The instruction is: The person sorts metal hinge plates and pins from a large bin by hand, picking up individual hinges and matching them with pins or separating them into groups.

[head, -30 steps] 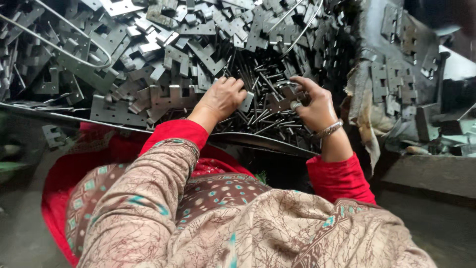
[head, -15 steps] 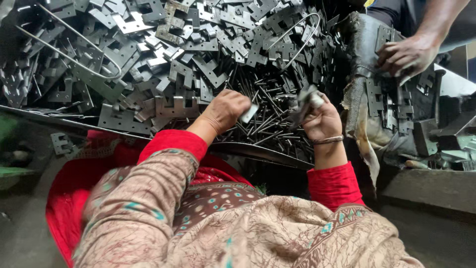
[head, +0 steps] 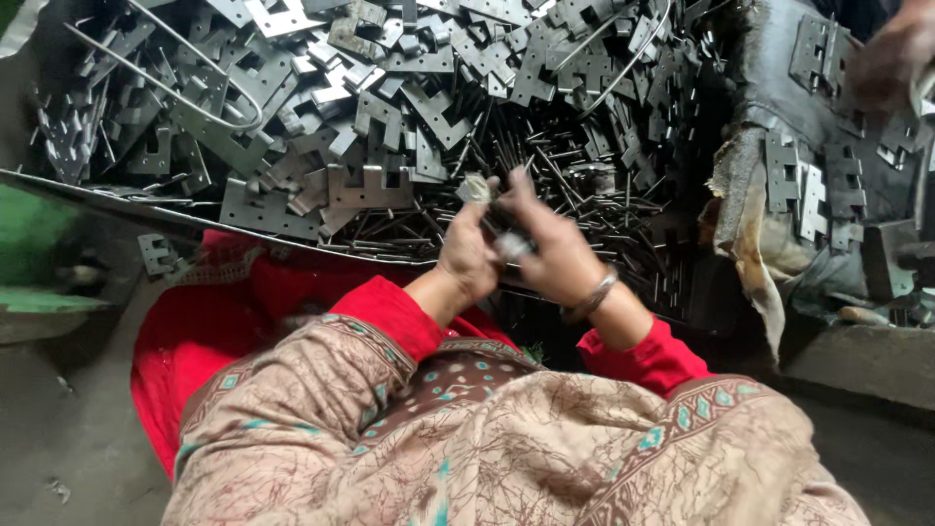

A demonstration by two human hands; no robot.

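The left hand [head: 467, 255] and right hand [head: 547, 251] meet in front of the person, pressed together over a small pale metal piece [head: 510, 245], which both seem to pinch; the blur hides the exact grip. The left fingers also hold a small light-coloured scrap [head: 474, 187] at their tips. A metal bangle [head: 594, 296] circles the right wrist. Just beyond the hands lies a heap of thin dark metal pins [head: 575, 185], and behind it a pile of notched flat steel plates [head: 390, 88]. A blurred hand of another person [head: 896, 54] shows at the upper right.
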